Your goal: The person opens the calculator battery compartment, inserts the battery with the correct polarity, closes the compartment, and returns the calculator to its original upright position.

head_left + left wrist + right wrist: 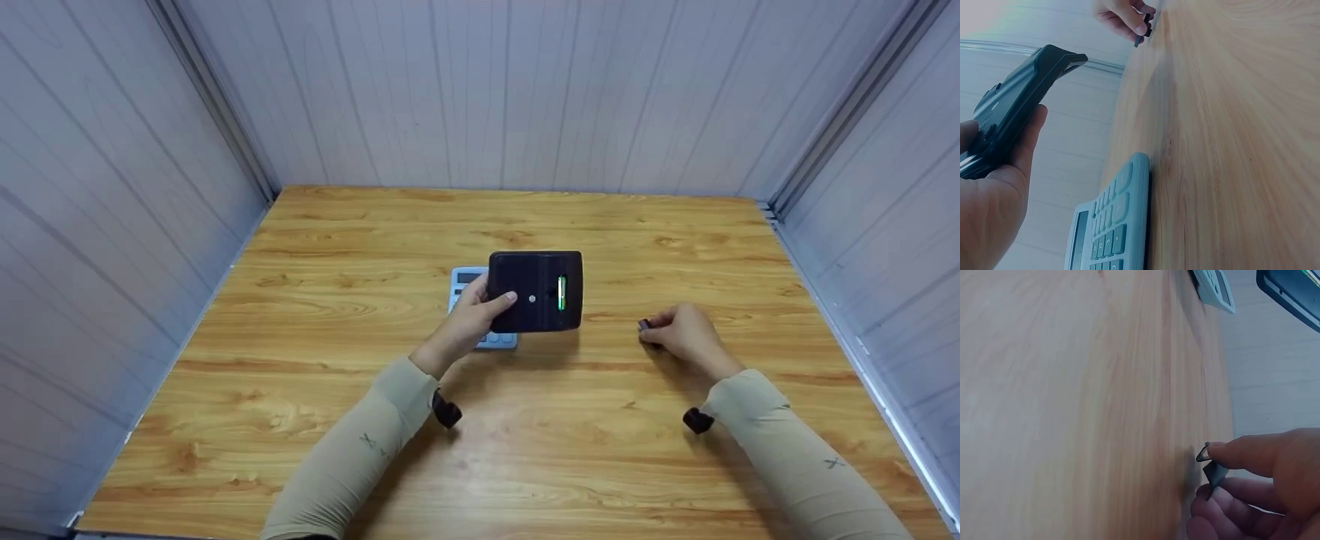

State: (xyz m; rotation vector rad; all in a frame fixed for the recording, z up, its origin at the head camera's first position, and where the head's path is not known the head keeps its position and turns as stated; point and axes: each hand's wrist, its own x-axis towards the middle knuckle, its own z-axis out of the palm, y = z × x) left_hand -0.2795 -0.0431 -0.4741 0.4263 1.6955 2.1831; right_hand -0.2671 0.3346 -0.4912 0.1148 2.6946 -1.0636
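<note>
My left hand [474,311] grips a flat black device [536,274] by its left side, thumb on the face turned up to the head camera. In an uncovered slot near the device's right end lies a slim green battery [562,292]. To the right, my right hand [690,336] pinches a small black cover [644,325] just above the table. In the right wrist view, this thin bent piece [1216,473] sits between thumb and fingers. A light blue calculator [499,341] lies on the table, partly hidden behind the device and left hand.
The wood-grain table [337,240] has pale panel walls [465,90] at its back and both sides. Dark wrist cameras [448,412] hang below both sleeves. In the left wrist view the calculator's keys [1109,225] stand close to the left hand.
</note>
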